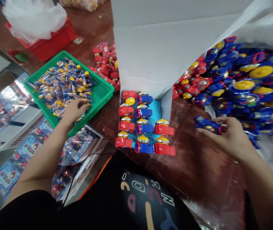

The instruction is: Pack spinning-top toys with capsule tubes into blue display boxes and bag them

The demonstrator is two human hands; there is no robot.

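My left hand (76, 111) reaches into the green tray (104, 92) among many small clear tubes (62, 80) with yellow caps. Its fingers are curled together at the tubes, and what lies between them is hidden. In my right hand (232, 134), a blue toy watch (207, 124) is pinched between thumb and fingers, above the table to the right of the box. The white display box (148, 54) stands in the middle with its tall panel raised. Red toy watches (164, 128) and blue toy watches (144, 128) sit inside it in three columns, the right column shorter.
A heap of blue toy watches (248, 86) on plastic spreads over the right side. Red toy watches (105, 62) are piled behind the box. A red bin (52, 41) holding a white plastic bag is at the back left. Printed packs (28, 150) are stacked below left.
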